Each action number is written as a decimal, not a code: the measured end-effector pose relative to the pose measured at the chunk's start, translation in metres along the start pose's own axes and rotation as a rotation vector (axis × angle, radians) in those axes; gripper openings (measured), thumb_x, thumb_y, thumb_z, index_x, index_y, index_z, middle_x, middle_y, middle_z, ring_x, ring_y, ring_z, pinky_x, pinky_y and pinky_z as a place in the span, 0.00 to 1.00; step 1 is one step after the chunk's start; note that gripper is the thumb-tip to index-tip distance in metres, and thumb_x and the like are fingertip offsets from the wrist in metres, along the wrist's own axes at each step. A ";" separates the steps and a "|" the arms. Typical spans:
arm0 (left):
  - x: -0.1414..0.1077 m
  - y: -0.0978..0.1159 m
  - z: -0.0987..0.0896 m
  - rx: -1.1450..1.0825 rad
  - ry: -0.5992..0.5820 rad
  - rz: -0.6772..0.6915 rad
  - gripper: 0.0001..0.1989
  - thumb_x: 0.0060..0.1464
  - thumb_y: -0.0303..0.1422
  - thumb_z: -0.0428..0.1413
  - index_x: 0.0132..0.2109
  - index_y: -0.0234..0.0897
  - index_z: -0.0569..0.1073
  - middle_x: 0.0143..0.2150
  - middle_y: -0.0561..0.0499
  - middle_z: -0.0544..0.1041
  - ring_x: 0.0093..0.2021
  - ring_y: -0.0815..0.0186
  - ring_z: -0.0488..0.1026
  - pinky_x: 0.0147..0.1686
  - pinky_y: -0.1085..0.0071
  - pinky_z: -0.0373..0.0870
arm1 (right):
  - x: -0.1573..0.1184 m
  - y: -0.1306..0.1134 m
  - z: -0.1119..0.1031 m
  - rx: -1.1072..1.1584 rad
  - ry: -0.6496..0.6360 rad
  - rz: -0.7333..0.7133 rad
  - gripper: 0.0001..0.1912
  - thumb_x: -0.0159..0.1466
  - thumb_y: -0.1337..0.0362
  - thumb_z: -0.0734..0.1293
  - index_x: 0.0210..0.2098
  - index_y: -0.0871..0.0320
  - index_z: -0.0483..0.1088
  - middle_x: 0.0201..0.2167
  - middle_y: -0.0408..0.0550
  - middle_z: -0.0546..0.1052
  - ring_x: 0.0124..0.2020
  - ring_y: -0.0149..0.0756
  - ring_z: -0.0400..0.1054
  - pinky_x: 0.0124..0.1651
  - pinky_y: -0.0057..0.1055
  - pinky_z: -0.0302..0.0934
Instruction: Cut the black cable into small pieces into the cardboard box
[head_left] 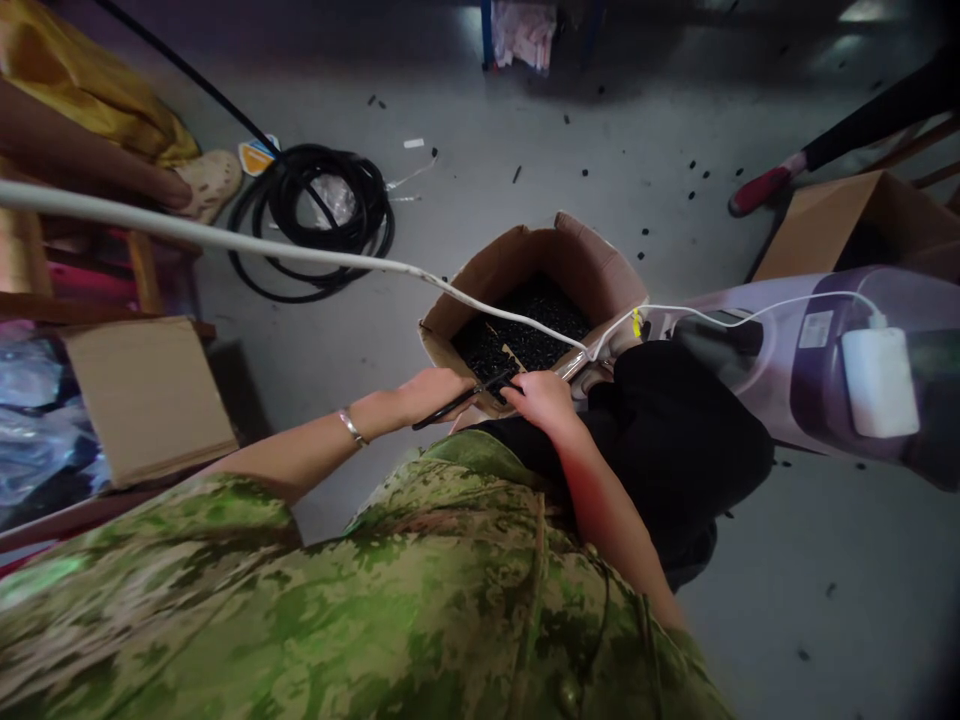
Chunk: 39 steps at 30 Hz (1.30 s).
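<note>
My left hand (pixel 439 395), with a silver bracelet at its wrist, is closed round a dark, thin tool (pixel 450 405) near the box's front edge. The tool slants up to the right toward my right hand (pixel 541 395). That hand is pinched beside the tool's far end; what it holds is too small to make out. Both hands are over the near rim of an open cardboard box (pixel 600 265). Inside the box lie many small black pieces (pixel 551 305). A light brown strip (pixel 512 357) shows just above my right hand.
A white cable (pixel 300 252) crosses above the box. Coiled black hose (pixel 375 215) lies on the floor at left. At right are a purple-grey machine (pixel 780 350) and another box (pixel 817 220). Two other people's feet show at the sides.
</note>
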<state>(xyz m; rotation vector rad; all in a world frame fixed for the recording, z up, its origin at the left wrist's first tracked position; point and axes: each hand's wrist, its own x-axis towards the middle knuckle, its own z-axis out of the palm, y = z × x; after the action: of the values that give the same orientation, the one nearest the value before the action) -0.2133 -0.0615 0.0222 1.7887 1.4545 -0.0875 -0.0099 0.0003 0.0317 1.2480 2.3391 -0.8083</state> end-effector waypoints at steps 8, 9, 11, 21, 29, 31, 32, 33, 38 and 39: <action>0.001 -0.038 -0.006 0.030 -0.029 0.083 0.16 0.59 0.44 0.48 0.38 0.37 0.74 0.30 0.47 0.77 0.29 0.64 0.72 0.31 0.72 0.65 | 0.000 0.000 -0.002 0.058 0.015 0.034 0.19 0.68 0.51 0.60 0.39 0.53 0.79 0.41 0.51 0.81 0.43 0.40 0.73 0.36 0.29 0.58; 0.002 -0.037 -0.005 0.013 -0.018 0.088 0.17 0.60 0.44 0.48 0.39 0.37 0.74 0.30 0.47 0.77 0.29 0.64 0.73 0.30 0.72 0.65 | 0.000 0.001 -0.002 0.076 0.024 0.043 0.19 0.68 0.51 0.60 0.39 0.53 0.79 0.41 0.50 0.81 0.42 0.39 0.73 0.36 0.28 0.57; 0.002 -0.030 -0.003 -0.030 0.014 0.095 0.18 0.60 0.45 0.48 0.42 0.37 0.73 0.33 0.46 0.78 0.31 0.64 0.74 0.31 0.73 0.65 | -0.001 0.002 -0.003 0.125 0.047 0.056 0.19 0.68 0.50 0.60 0.37 0.53 0.78 0.39 0.49 0.81 0.40 0.38 0.73 0.34 0.27 0.56; -0.003 0.015 0.003 -0.474 0.100 0.048 0.24 0.61 0.44 0.49 0.57 0.33 0.69 0.43 0.46 0.80 0.42 0.62 0.76 0.45 0.70 0.71 | -0.008 0.012 0.000 0.518 0.244 0.061 0.17 0.66 0.52 0.62 0.34 0.56 0.77 0.23 0.43 0.76 0.29 0.34 0.69 0.30 0.25 0.54; 0.001 0.017 0.004 -0.746 -0.062 0.074 0.20 0.59 0.37 0.50 0.55 0.32 0.71 0.42 0.47 0.80 0.37 0.66 0.75 0.42 0.71 0.73 | -0.014 0.012 -0.001 0.813 0.283 -0.029 0.13 0.62 0.56 0.63 0.32 0.58 0.76 0.18 0.40 0.71 0.24 0.31 0.65 0.28 0.25 0.55; 0.001 0.018 0.006 -0.754 -0.086 0.077 0.20 0.59 0.36 0.50 0.55 0.32 0.70 0.42 0.48 0.79 0.36 0.67 0.75 0.41 0.71 0.73 | -0.016 0.011 -0.003 0.837 0.249 -0.031 0.13 0.61 0.58 0.63 0.32 0.58 0.76 0.19 0.40 0.71 0.24 0.31 0.65 0.28 0.25 0.55; 0.000 0.018 0.006 -0.744 -0.095 0.082 0.20 0.58 0.36 0.50 0.55 0.32 0.70 0.42 0.48 0.79 0.36 0.67 0.75 0.41 0.71 0.73 | -0.016 0.011 -0.004 0.837 0.241 -0.026 0.13 0.61 0.58 0.63 0.32 0.58 0.76 0.19 0.40 0.71 0.24 0.31 0.65 0.28 0.25 0.55; 0.000 0.018 0.006 -0.732 -0.103 0.086 0.20 0.58 0.36 0.50 0.55 0.32 0.70 0.41 0.48 0.79 0.35 0.67 0.74 0.40 0.72 0.73 | -0.016 0.011 -0.004 0.830 0.237 -0.019 0.13 0.61 0.58 0.63 0.32 0.58 0.76 0.19 0.40 0.72 0.24 0.31 0.65 0.28 0.25 0.55; -0.001 0.021 0.002 -0.665 -0.129 0.098 0.16 0.59 0.34 0.49 0.51 0.33 0.71 0.38 0.50 0.77 0.31 0.69 0.73 0.34 0.74 0.71 | -0.016 0.009 -0.002 0.727 0.233 0.000 0.13 0.62 0.58 0.63 0.33 0.58 0.76 0.20 0.42 0.73 0.25 0.31 0.66 0.29 0.25 0.55; -0.001 0.022 0.002 -0.644 -0.122 0.105 0.14 0.58 0.34 0.48 0.49 0.33 0.71 0.37 0.50 0.77 0.30 0.69 0.72 0.33 0.74 0.71 | -0.015 0.009 -0.001 0.706 0.232 0.000 0.13 0.63 0.58 0.63 0.33 0.58 0.76 0.20 0.42 0.73 0.25 0.32 0.66 0.29 0.25 0.55</action>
<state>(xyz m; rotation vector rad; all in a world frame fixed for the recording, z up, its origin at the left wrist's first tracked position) -0.1941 -0.0633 0.0334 1.2981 1.1272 0.2910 0.0058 -0.0046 0.0386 1.6779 2.2943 -1.6617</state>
